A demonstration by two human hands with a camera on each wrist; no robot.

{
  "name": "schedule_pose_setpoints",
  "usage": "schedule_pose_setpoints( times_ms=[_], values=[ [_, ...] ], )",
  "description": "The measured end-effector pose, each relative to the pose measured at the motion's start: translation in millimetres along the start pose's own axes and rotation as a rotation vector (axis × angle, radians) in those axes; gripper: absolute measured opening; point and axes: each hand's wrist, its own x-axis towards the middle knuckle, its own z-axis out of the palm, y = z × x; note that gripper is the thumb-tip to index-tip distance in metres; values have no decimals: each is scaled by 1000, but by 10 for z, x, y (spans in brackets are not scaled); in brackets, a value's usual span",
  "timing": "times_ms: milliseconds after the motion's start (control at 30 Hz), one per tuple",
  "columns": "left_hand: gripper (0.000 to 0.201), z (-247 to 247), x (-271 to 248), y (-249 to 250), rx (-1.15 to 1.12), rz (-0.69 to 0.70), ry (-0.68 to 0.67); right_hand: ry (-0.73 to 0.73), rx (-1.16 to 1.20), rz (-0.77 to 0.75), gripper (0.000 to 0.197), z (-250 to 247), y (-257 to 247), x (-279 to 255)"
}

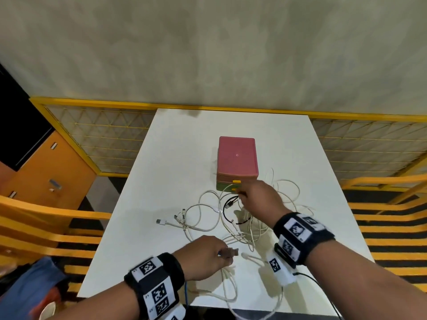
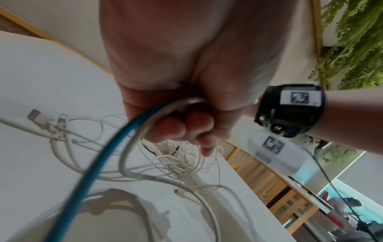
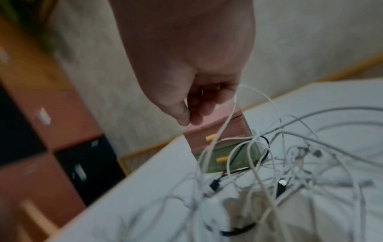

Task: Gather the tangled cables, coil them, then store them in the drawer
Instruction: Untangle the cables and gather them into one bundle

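Head view: your two forearms reach over the white table (image 1: 180, 144), each wrist wrapped in a black band with printed markers. Beyond your hands stands the small drawer box (image 1: 236, 158), pink on top with a green drawer below and yellow handles, shut as far as the frames show.

Your right arm stretches forward, and your right hand (image 1: 258, 197) hangs just in front of the green drawer, fingers curled down with thumb and fingertips drawn together. The blurred right wrist view shows a thin white cable (image 3: 225, 124) rising to those fingers, but you cannot tell for certain whether they pinch it.

Your left arm stays low and near, close to the table's front edge. Your left hand (image 1: 205, 255) is closed around a blue cable (image 2: 97, 165) and a white one together, a plug end poking out past your fingers (image 2: 182, 127).

The tangle of white cables (image 1: 208, 218) sprawls flat on the table between your two hands and the drawer box, with a black cable (image 1: 228, 204) looped through it just below your right hand.
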Motion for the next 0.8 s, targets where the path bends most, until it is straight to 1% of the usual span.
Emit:
schedule_pose_setpoints(
  times_ms=[33, 100, 167, 233, 333, 433, 500, 567, 600, 633, 700, 733, 800],
  values=[
    [30, -14, -7, -4, -67, -18, 21, -32, -148, -41, 18, 76, -21, 76],
    [38, -51, -19, -35, -224, -48, 71, -129, -346, -100, 20, 219, -46, 216],
    [43, -84, -55, -87, -404, -34, 108, -214, -479, -144, 22, 348, -53, 313],
    [45, -103, -76, -147, -572, -8, 136, -257, -578, -161, 25, 452, -44, 386],
    [41, -115, -98, -184, -779, -1, 201, -286, -647, -149, 26, 567, -55, 432],
    [37, -130, -93, -200, -865, 16, 288, -266, -649, -108, 28, 690, -42, 400],
    [34, -169, -80, -183, -928, 15, 331, -255, -617, -68, 25, 732, -35, 344],
    [33, -224, -39, -178, -984, 3, 362, -225, -533, -36, 19, 707, -30, 312],
    [32, -251, -14, -167, -1020, -1, 378, -189, -458, -14, 17, 675, -17, 302],
    [31, -274, 14, -154, -1049, -2, 397, -124, -322, 18, 16, 614, -1, 282],
    [26, -316, 96, -133, -1072, -6, 452, -13, 114, 134, 11, 399, 6, 229],
    [24, -329, 139, -106, -1062, -12, 483, 12, 336, 188, 8, 266, 0, 183],
    [21, -355, 238, -35, -1019, -18, 542, 81, 679, 253, 2, 25, -34, 63]
  ],
)
